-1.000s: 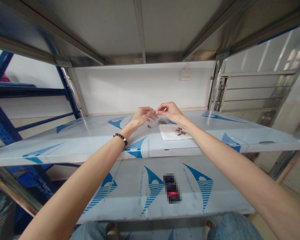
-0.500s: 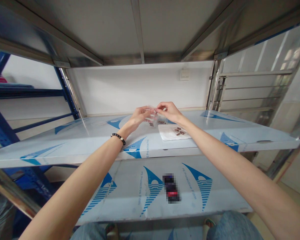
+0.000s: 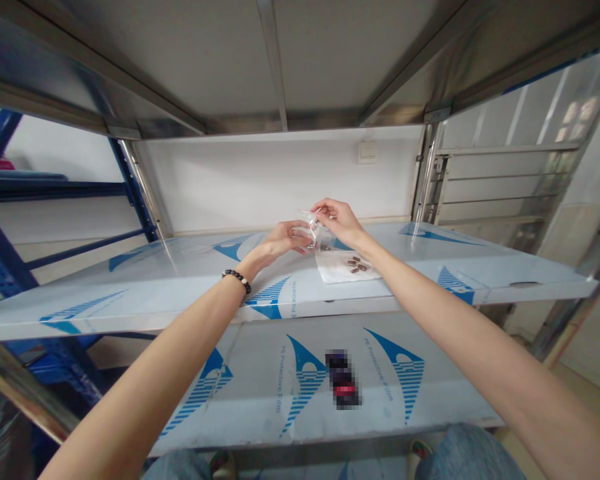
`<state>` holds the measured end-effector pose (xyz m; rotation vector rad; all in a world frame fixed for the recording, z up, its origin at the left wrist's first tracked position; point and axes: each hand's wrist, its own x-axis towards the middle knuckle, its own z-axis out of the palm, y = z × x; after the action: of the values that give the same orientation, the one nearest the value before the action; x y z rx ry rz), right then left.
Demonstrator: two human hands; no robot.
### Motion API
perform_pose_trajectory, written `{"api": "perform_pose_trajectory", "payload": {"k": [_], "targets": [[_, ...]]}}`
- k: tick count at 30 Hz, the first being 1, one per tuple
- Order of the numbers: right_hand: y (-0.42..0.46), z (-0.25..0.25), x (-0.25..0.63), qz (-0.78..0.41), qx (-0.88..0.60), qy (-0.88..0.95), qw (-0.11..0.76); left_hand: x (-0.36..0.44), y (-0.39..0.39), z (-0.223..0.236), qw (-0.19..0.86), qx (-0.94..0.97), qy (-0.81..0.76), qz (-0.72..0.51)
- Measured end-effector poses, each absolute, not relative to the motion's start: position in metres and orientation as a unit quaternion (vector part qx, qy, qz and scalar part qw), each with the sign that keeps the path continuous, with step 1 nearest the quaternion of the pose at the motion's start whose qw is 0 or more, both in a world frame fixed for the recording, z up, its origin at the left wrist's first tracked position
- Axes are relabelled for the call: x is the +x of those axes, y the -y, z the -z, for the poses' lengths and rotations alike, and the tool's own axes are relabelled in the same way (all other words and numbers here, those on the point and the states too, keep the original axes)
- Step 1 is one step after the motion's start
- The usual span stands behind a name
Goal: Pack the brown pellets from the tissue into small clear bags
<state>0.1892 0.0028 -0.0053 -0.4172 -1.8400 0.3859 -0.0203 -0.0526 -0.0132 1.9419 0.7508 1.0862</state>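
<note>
My left hand (image 3: 286, 240) and my right hand (image 3: 339, 220) meet over the shelf, both closed on a small clear plastic bag (image 3: 311, 230). The left fingers hold its left side, while the right fingertips pinch its upper right part. Small brown pieces (image 3: 325, 247) show under or inside the plastic; I cannot tell which. Just in front of my right hand, a white sheet (image 3: 334, 269) lies flat on the shelf. Several small brown, capsule-like pieces (image 3: 358, 265) rest on it. My right forearm hides the sheet's right end.
The upper shelf (image 3: 180, 280) is metal under protective film. On the lower shelf (image 3: 260, 400) lies a dark, pixelated object (image 3: 343, 379) with a red patch. A metal shelf underside (image 3: 220, 60) hangs overhead. A blue rack (image 3: 0, 247) stands left; a wall switch (image 3: 367, 153) is behind.
The plastic bag is now more upright and spread between my hands. My left hand has shifted slightly right and lower. The pieces on the white sheet look unmoved.
</note>
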Motion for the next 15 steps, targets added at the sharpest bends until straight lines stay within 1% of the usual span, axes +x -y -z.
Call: {"api": "perform_pose_trajectory", "payload": {"k": [8,15], "targets": [[0.0038,0.0025,0.1905,-0.183,-0.212,0.777,0.564,-0.02,0.0539,0.0133,0.373,0.77,-0.304,-0.418],[0.0055,0.0031,0.1935,-0.192,-0.246,0.752,0.58,-0.0203,0.0554,0.0124,0.368,0.79,-0.275,-0.406]]}}
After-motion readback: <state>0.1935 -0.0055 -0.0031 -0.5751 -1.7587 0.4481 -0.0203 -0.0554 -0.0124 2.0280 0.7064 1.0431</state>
